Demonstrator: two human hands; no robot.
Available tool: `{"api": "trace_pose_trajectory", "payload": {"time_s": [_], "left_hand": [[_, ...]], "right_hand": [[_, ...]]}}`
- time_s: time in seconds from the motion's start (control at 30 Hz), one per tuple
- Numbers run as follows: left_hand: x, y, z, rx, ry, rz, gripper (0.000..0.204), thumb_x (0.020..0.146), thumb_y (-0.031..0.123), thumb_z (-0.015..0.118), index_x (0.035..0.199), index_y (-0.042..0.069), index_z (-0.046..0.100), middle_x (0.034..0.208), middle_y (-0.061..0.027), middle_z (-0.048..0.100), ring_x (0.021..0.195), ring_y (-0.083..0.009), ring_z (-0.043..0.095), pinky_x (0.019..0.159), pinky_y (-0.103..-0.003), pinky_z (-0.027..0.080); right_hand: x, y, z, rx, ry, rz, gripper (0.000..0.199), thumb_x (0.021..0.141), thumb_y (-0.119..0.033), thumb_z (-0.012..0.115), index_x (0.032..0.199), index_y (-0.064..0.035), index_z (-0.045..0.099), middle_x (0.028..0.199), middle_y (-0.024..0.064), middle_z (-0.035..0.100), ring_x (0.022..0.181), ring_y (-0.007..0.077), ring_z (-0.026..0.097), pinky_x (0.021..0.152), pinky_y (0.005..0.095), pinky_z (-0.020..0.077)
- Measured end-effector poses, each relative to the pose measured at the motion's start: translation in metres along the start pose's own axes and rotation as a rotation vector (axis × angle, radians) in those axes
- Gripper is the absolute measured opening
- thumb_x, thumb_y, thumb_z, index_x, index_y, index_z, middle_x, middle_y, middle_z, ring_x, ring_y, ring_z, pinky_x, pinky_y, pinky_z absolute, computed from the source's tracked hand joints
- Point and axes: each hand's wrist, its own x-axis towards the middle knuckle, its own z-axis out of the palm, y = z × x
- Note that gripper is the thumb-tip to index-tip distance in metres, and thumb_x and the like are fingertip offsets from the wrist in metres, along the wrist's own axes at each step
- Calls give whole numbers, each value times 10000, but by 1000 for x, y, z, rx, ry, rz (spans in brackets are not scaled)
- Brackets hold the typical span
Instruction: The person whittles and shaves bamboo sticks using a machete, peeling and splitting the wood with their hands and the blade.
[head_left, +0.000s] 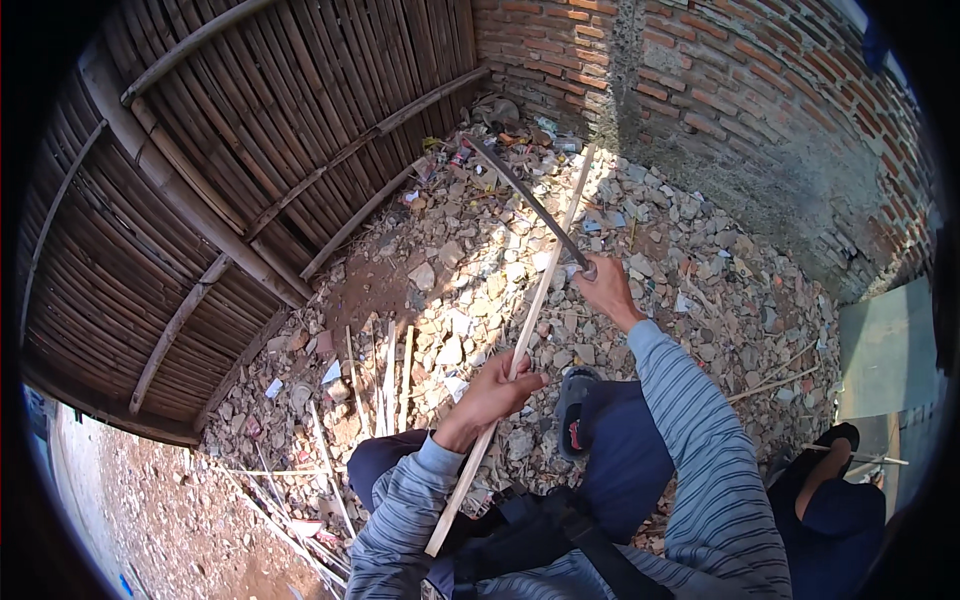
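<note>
A long pale bamboo strip [536, 310] runs slantwise from near my lap up toward the rubble ahead. My left hand [493, 398] is closed round its lower middle. In my right hand [610, 291] is the handle of a machete [528, 198], with the fingers wrapped round it. Its long dark blade points up and to the left. Blade and strip cross in the picture just beyond my right hand; whether they touch I cannot tell.
Broken brick and stone [700, 330] cover the ground. Pale strips [390, 378] lie left of my left hand, with more [290, 530] at lower left. A bamboo wall [330, 110] stands left, a brick wall [720, 110] behind. Another person's sandalled foot [838, 438] is at right.
</note>
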Motion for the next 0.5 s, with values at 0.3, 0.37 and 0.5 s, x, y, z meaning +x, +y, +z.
{"api": "trace_pose_trajectory", "payload": {"time_s": [0.3, 0.37, 0.5], "left_hand": [[16, 1, -14, -58, 109, 122, 244, 1100, 326, 604, 996, 107, 570, 618, 93, 386, 475, -37, 323, 433, -255, 239], [17, -3, -24, -104, 124, 94, 266, 1121, 343, 529, 1009, 104, 554, 635, 81, 380, 473, -50, 319, 432, -262, 243], [19, -3, -29, -97, 104, 73, 413, 1163, 384, 312, 1087, 73, 573, 666, 60, 371, 483, -75, 321, 437, -269, 283]], "right_hand": [[-22, -55, 12, -16, -300, -229, 282, 867, -293, 767, 898, -13, 758, 680, 162, 681, 618, 330, 672, 613, 447, 510], [-25, -67, 19, 98, -276, -232, 313, 886, -329, 778, 929, -19, 779, 620, 120, 647, 557, 244, 632, 573, 414, 472], [-26, -75, 21, 254, -276, -172, 301, 914, -313, 776, 956, -15, 793, 574, 47, 613, 532, 115, 546, 542, 352, 423]]}}
